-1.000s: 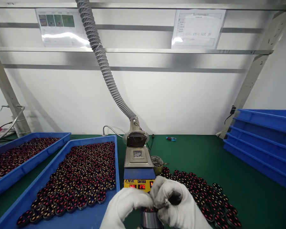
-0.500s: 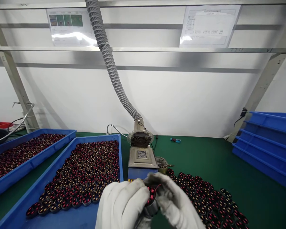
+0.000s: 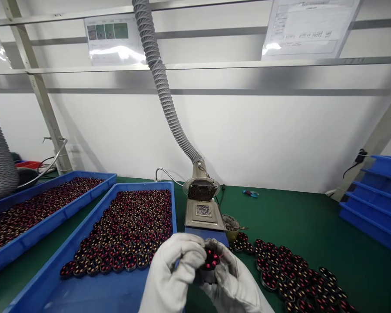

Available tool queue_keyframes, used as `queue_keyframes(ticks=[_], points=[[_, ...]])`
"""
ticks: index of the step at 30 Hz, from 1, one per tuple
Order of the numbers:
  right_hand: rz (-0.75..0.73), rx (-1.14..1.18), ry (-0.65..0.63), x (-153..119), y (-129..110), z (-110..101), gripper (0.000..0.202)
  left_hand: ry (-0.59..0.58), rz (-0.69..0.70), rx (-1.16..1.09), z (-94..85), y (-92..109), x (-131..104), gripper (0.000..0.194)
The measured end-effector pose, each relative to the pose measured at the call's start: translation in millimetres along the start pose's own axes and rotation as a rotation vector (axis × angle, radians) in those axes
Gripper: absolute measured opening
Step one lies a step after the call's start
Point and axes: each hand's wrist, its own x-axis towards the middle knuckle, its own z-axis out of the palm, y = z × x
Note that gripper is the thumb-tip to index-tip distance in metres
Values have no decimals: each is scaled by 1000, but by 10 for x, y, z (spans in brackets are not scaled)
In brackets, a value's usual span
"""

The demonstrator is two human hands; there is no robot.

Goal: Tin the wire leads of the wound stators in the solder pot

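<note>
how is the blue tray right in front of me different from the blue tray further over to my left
The near tray has a bare blue patch at its front, with round red-topped parts filling only its far portion; the far-left tray looks covered with parts along its visible length. The near tray lies beside the solder pot, the far-left one nearer the edge of view. Both are shallow blue trays on the green mat, holding the same parts.
</note>
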Motion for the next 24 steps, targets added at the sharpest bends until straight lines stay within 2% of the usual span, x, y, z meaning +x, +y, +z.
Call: queue_keyframes(ticks=[2, 4, 5, 7, 8, 11, 13, 16, 18, 21, 24], points=[[-9, -22, 10, -18, 13, 46, 23, 46, -158, -100, -29, 16, 2, 20], [-44, -49, 42, -47, 23, 79, 31, -19, -236, -83, -66, 96, 11, 13], [-66, -60, 59, -58, 27, 90, 32, -76, -242, -37, -80, 148, 15, 18], [-109, -71, 81, -67, 36, 102, 29, -156, -171, 78, -88, 238, 23, 28], [-123, -74, 84, -69, 40, 107, 29, -168, -102, 128, -82, 265, 26, 25], [-113, -76, 66, -95, 44, 129, 27, -97, 75, 188, -51, 272, 36, 12], [-51, -66, 22, -137, 29, 150, 30, -28, 79, 163, -46, 252, 41, 14], [19, -59, -41, -202, -6, 167, 33, 85, -40, 128, -70, 257, 43, 18], [2, -90, -40, -220, -15, 154, 29, 30, -25, 151, -86, 285, 44, 16], [-44, -137, -13, -199, 10, 100, 25, -145, 110, 251, -78, 313, 55, 43], [-29, -137, 1, -153, 54, 47, 22, -136, 153, 200, -28, 284, 75, 31]])
